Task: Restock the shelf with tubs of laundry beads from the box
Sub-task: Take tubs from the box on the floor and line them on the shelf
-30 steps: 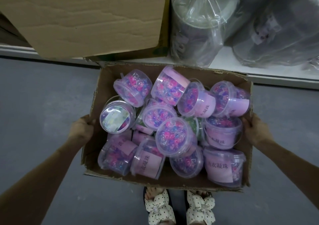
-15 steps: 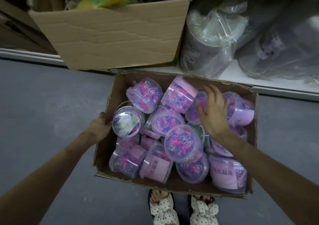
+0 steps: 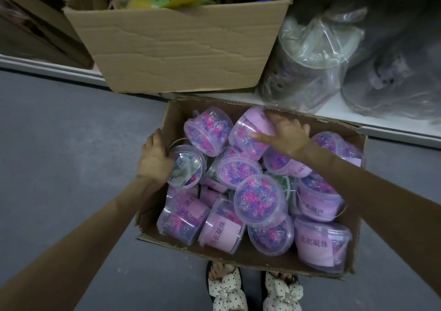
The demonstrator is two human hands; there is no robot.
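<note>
Tubs of laundry beads (image 3: pixel 260 198) lay heaped in the box (image 3: pixel 238 257); the right hand (image 3: pixel 285 136) curled round one tilted tub (image 3: pixel 248 131) by the far wall, and the left hand (image 3: pixel 155 158) gripped the box's left wall. With one hand bearing the box, lifting that tub could well tip it and spill the pile.

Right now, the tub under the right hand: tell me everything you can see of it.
The tub is round, clear plastic, filled with pink, purple and blue beads, with a lilac label wrapped round its wall. It lies tipped on its side at the far end of the cardboard box, resting on top of other tubs. The right hand grips it from above, fingers over the label, thumb along the clear wall. No handle shows on it.
</note>
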